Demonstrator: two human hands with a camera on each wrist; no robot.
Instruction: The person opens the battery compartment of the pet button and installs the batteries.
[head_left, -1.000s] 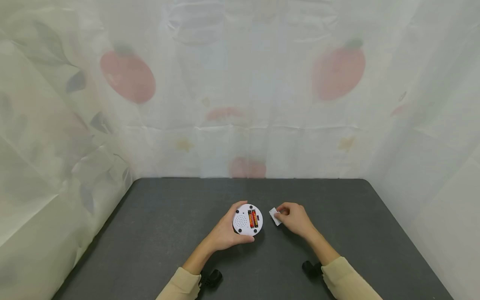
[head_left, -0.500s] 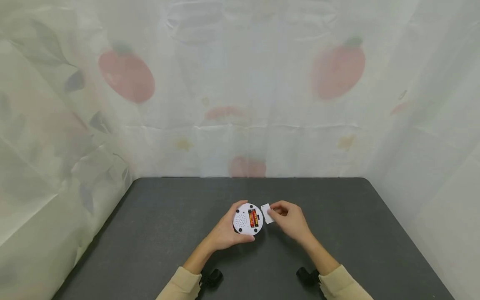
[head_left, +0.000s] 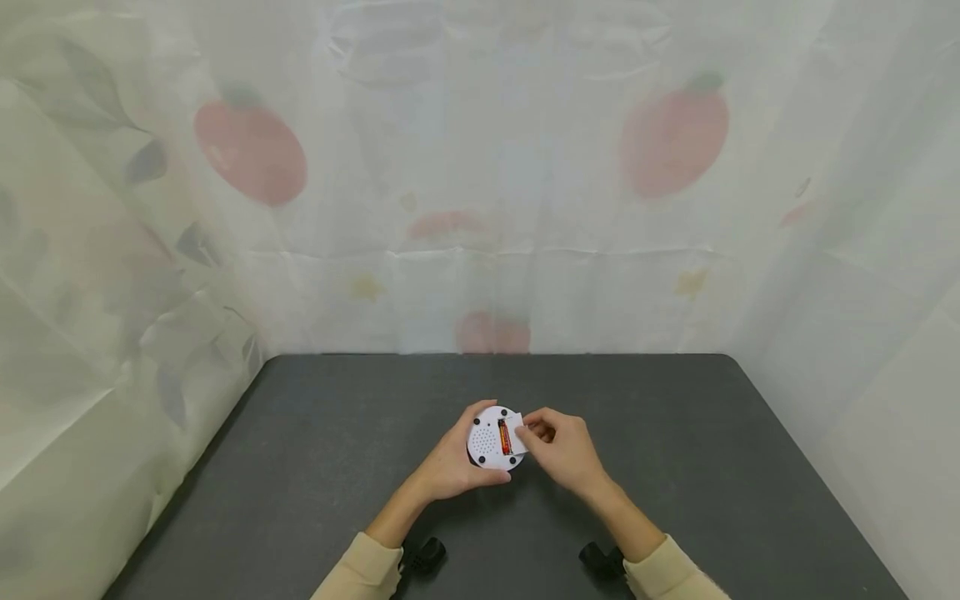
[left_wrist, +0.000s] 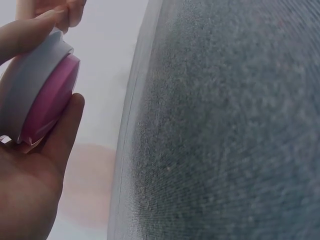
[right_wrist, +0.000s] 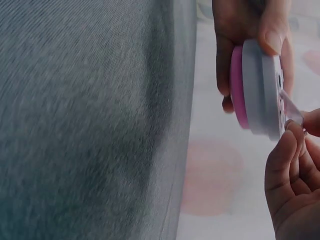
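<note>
My hands are bare; both arms wear cream long sleeves (head_left: 360, 569), with a small black camera (head_left: 423, 553) strapped under each wrist.

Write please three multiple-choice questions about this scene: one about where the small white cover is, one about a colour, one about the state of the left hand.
1. Where is the small white cover?
A. flat on the table
B. at the battery bay of the round device
C. in the left hand

2. What colour is the front part of the round device?
A. pink
B. green
C. black

3. What does the left hand do?
A. rests open on the table
B. grips the round device
C. pinches the cover

Answers:
1 B, the right hand pinches it there, covering part of the bay.
2 A, both wrist views show a pink band under the white back.
3 B, its fingers and thumb curl round the rim.
</note>
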